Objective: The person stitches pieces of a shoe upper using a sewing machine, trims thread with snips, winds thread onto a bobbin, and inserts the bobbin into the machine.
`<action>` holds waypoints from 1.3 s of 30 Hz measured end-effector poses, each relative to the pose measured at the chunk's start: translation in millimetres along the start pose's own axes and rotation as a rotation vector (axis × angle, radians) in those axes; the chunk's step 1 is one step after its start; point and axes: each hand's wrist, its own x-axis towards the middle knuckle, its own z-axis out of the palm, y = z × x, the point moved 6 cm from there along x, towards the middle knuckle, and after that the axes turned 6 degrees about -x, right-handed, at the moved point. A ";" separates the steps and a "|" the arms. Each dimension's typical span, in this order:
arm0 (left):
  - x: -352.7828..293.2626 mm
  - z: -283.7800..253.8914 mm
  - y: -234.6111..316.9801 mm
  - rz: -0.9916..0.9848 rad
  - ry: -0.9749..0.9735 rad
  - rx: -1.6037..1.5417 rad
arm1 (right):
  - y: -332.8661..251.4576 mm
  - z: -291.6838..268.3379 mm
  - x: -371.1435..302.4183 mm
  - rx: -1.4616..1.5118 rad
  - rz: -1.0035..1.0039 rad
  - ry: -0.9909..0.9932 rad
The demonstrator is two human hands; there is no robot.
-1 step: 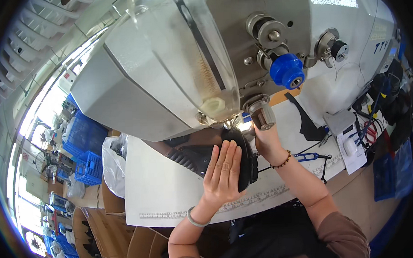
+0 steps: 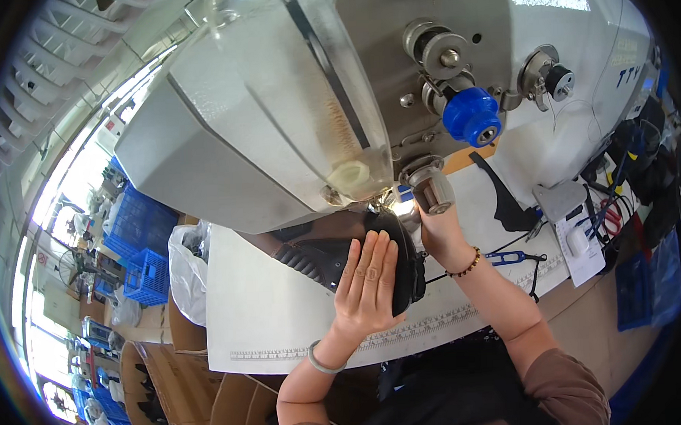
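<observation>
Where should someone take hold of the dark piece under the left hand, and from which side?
Probably by the ribbed edge of the dark piece, coming from the person's left: that edge shows uncovered against the white table, while the left hand lies flat farther right and the machine head overhangs the far side.

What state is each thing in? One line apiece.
Left hand, open, flat on shoe upper
Right hand, partly hidden; grip unclear
Shoe upper, under machine head
Sewing machine, running or stopped unclear
Lamp, lit
Cardboard box, open
White bag, crumpled
Black cutout, lying on table
</observation>
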 end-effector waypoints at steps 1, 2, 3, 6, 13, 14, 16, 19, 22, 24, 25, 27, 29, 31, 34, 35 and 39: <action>-0.5 0.1 -0.4 0.005 -0.013 -0.002 | -2.5 1.7 -1.1 0.002 -0.007 -0.029; 0.0 -1.0 -0.2 0.004 -0.017 -0.005 | -3.8 3.2 -1.7 0.003 -0.014 -0.058; 1.2 -2.1 0.0 -0.006 -0.031 -0.007 | -2.9 2.7 -1.5 0.004 -0.010 -0.055; 2.0 -3.0 -1.5 -0.011 -0.047 -0.008 | -3.5 2.8 -1.3 0.029 -0.017 -0.076; 3.4 -6.3 -13.3 0.053 -0.045 -0.065 | 2.5 -2.8 3.1 0.038 -0.001 -0.050; 3.6 -6.6 -13.7 0.053 -0.051 -0.065 | 4.6 -2.8 4.4 0.044 -0.003 -0.066; 3.7 -5.9 -14.7 0.041 -0.100 -0.053 | 4.6 -3.3 5.3 0.038 -0.001 -0.063; 5.5 -8.2 -18.0 0.032 -0.108 -0.086 | 5.5 -1.1 4.7 0.042 0.007 -0.045; 7.2 -11.0 -21.3 -0.007 -0.140 -0.160 | 7.0 -1.9 4.4 0.062 0.019 -0.027; 7.0 -13.2 -22.4 -0.044 -0.187 -0.203 | 9.1 -3.1 3.6 0.071 0.019 -0.019; 5.7 -11.9 -23.2 -0.085 -0.236 -0.248 | 11.2 -4.0 2.3 0.103 0.014 -0.021; 5.5 -11.2 -22.7 -0.124 -0.267 -0.285 | 11.7 -5.6 2.4 0.136 0.006 -0.017; 2.5 -9.1 -24.7 -0.171 -0.299 -0.322 | 9.2 -7.6 0.0 0.146 -0.037 0.003; -1.0 -6.8 -27.6 -0.132 -0.290 -0.313 | 7.4 -10.2 -2.2 0.090 0.010 -0.003; -3.5 -5.5 -28.3 -0.128 -0.236 -0.314 | -16.9 -19.6 -8.9 -0.250 -0.307 0.004; -4.0 -4.9 -29.1 -0.130 -0.237 -0.311 | -36.5 -17.8 -20.8 -0.534 -0.673 0.023; -4.1 -6.7 -33.8 -0.162 -0.215 -0.353 | -24.3 -15.7 -50.5 -0.820 -0.497 -0.351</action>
